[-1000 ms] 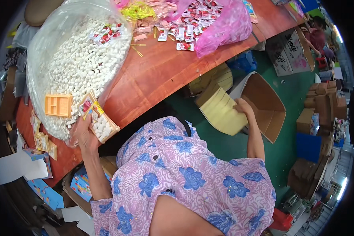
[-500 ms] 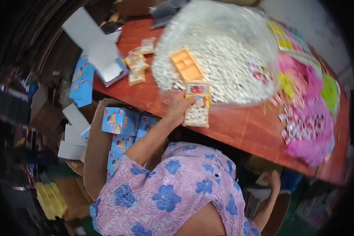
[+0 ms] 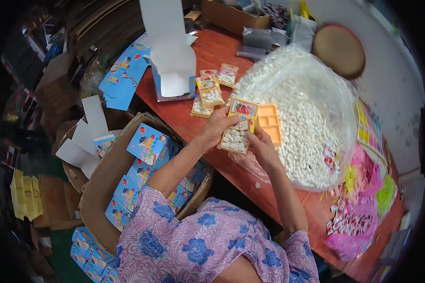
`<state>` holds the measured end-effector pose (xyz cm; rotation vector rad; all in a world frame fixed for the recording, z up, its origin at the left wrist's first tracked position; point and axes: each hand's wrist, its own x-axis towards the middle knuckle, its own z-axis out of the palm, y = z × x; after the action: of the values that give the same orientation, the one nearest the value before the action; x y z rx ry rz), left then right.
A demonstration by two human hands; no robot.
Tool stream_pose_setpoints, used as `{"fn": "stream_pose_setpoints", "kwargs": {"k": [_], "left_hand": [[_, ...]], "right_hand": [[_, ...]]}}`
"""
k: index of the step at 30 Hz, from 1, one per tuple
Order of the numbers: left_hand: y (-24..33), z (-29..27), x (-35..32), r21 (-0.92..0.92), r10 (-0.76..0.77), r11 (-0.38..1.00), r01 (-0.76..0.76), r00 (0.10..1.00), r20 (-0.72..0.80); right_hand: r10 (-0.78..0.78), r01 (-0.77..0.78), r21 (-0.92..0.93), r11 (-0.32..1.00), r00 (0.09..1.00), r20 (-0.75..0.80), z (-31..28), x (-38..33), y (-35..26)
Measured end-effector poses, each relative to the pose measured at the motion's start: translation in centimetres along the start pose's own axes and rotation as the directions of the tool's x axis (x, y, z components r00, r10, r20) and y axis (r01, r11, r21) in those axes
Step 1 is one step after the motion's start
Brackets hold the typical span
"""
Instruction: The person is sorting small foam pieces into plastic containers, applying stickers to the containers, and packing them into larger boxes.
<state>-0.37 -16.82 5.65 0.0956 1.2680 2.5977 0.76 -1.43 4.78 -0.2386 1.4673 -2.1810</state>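
Both hands, left hand [image 3: 216,126] and right hand [image 3: 261,144], are gripping a small candy packet [image 3: 237,126] with closed fingers above the red bench [image 3: 208,52], beside an orange tray [image 3: 270,122] on a big clear bag of white pellets [image 3: 311,118].

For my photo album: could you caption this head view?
Both hands, left hand and right hand, hold a clear packet of white pieces over a red table.

A glossy clear plastic bag [image 3: 311,113] is seen on a smooth reddish wooden table [image 3: 212,52] (slightly worn); matt brown cardboard forms the box [image 3: 99,188], printed paper the blue cartons [image 3: 148,144].
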Motion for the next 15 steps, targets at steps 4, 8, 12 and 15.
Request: {"fn": "stream_pose_setpoints", "kwargs": {"k": [4, 8, 12, 15], "left_hand": [[1.7, -4.5, 0.5, 0.197, 0.149, 0.975, -0.105, 0.963, -0.224], [2.3, -10.3, 0.9, 0.703, 0.484, 0.711, 0.016, 0.714, -0.506], [0.9, -12.1, 3.0, 0.835, 0.569, 0.541, 0.095, 0.690, -0.448], [1.3, -12.5, 4.7, 0.771, 0.453, 0.601, 0.213, 0.703, -0.548]], "right_hand": [[0.068, -0.070, 0.057, 0.996, 0.997, 0.021, 0.7, 5.2, 1.6], [0.064, -0.059, 0.101, 0.993, 0.997, -0.048, 0.0, 10.4, 0.8], [0.048, -0.073, -0.188, 0.979, 0.990, -0.132, -2.3, 16.8, 2.2], [-0.085, 0.045, -0.209, 0.977, 0.978, -0.189, -0.3, 19.6, 2.8]]}}
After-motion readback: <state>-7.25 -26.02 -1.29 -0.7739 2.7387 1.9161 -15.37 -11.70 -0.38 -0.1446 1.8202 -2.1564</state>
